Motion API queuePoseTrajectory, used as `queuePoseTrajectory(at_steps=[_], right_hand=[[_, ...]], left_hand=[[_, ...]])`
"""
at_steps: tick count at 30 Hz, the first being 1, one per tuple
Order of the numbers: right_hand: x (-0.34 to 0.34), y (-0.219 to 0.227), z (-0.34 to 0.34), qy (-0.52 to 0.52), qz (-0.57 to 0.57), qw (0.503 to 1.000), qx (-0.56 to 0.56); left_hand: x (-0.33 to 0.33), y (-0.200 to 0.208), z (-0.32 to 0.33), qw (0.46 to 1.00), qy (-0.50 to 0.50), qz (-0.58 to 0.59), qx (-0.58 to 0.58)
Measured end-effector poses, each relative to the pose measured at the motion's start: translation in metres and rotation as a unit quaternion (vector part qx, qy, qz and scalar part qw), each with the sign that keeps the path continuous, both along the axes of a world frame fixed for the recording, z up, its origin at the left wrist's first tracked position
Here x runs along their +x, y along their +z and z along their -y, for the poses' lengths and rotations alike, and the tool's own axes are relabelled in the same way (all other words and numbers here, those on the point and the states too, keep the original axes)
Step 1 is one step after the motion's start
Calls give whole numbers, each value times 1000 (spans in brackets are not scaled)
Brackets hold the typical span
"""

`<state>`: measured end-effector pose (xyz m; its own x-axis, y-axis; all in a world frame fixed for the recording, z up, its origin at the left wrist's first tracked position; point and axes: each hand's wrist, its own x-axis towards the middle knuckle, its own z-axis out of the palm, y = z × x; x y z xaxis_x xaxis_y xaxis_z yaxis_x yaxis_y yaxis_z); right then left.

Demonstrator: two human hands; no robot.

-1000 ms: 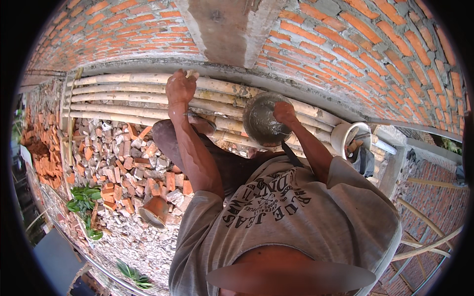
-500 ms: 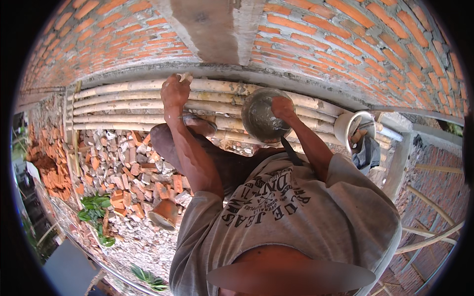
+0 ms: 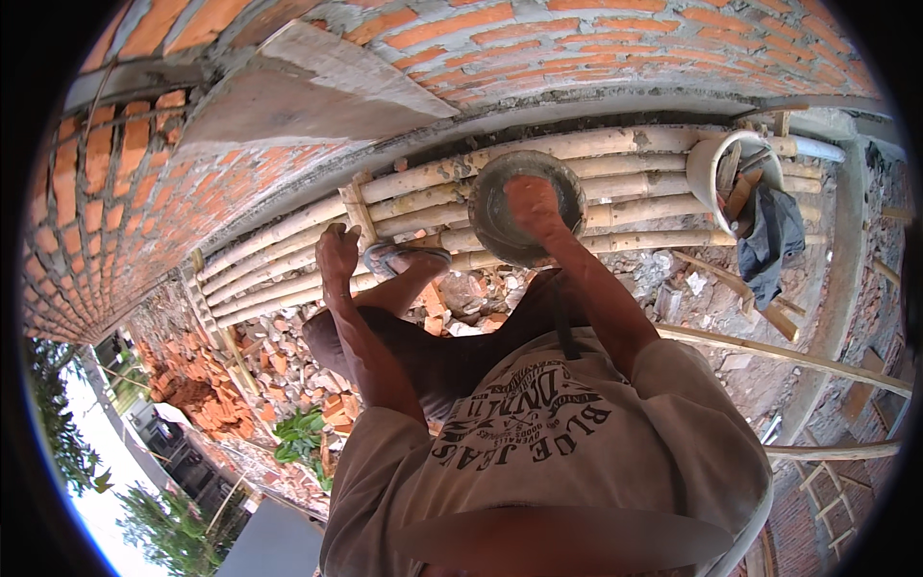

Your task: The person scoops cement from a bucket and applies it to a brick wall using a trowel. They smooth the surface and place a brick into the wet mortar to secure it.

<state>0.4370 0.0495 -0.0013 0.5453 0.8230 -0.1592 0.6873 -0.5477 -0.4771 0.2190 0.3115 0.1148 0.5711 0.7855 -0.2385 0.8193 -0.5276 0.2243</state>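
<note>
Across bamboo poles point(image 3: 646, 185), your round basin point(image 3: 514, 256) of grey mix point(image 3: 494, 213) sits at one o'clock, the pale bucket point(image 3: 707, 178) of wooden pieces point(image 3: 740, 197) at two, your right hand point(image 3: 529, 200) inside the basin, grip impossible to tell, your left hand point(image 3: 336, 255) at ten, fingers curled closed.

The head camera, the left one of a side-by-side pair, looked down from above the person point(image 3: 548, 385) through a wide fisheye lens. The shirt point(image 3: 615, 471) lay nearest, filling much of the lower middle. Past it, farther from the lens, came the left hand point(image 3: 336, 255), left of centre, and the bowl point(image 3: 484, 216), above centre. The poles point(image 3: 635, 185) crossed behind, and the brick wall point(image 3: 577, 48) bowed along the top. Bright sky point(image 3: 125, 423) entered at lower left.
</note>
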Motion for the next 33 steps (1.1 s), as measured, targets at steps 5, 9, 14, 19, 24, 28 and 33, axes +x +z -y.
queuePoseTrajectory(at_steps=[5,9,14,19,24,28,33], right_hand=[[-1,-3,-2,-53,-17,998,-15],[-3,-4,-3,-85,-17,995,38],[-3,0,-2,-117,-41,990,70],[-2,-2,-2,-35,14,999,-25],[-1,-5,-1,-32,71,997,3],[5,-2,-2,-19,36,999,-9],[12,0,-3,-1,40,999,29]], left_hand=[[4,-17,0,999,-18,-37,-34],[5,-29,0,998,-59,-28,-27],[16,-33,3,996,-70,-42,-31],[31,-21,8,995,-66,-57,-53],[37,-11,11,997,-27,-39,-57],[31,-11,7,998,-44,-15,-40],[19,-9,5,999,-24,29,-22]])
